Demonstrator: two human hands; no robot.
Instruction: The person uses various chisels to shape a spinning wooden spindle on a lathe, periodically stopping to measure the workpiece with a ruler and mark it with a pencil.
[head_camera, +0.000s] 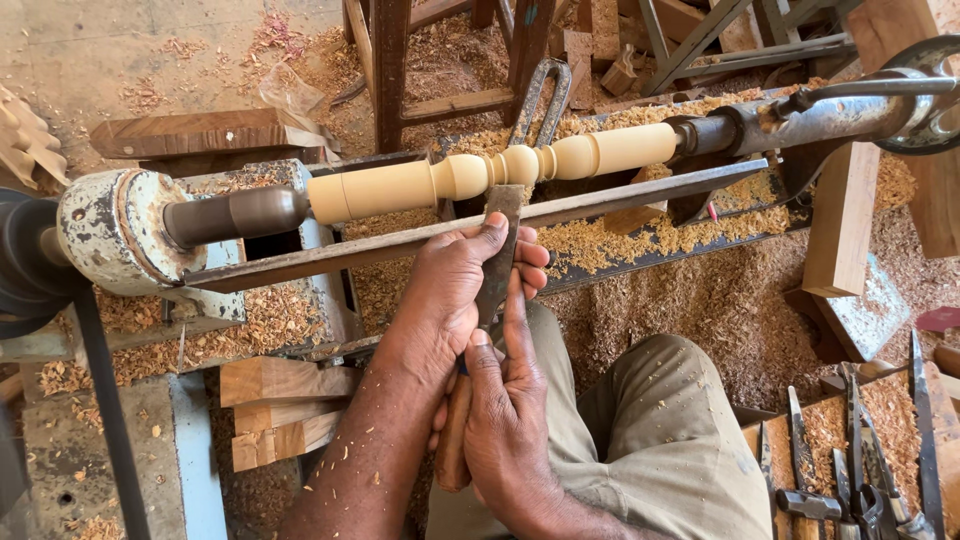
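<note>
A pale turned wooden spindle (400, 185) with rounded beads is mounted across a lathe. A flat steel chisel (499, 240) rests on the long metal tool rest (330, 255), its tip against the spindle near the beads. My left hand (455, 290) wraps over the blade just behind the rest, thumb on top. My right hand (505, 430) grips the chisel's wooden handle (452, 440) lower down, index finger stretched along the blade.
The worn white headstock (115, 235) is at left, the tailstock (820, 120) at right. Sawdust and shavings cover the lathe bed and floor. Several chisels (850, 470) lie in a box at lower right. Wood blocks (280, 410) are stacked at lower left. My knee (660, 400) is below.
</note>
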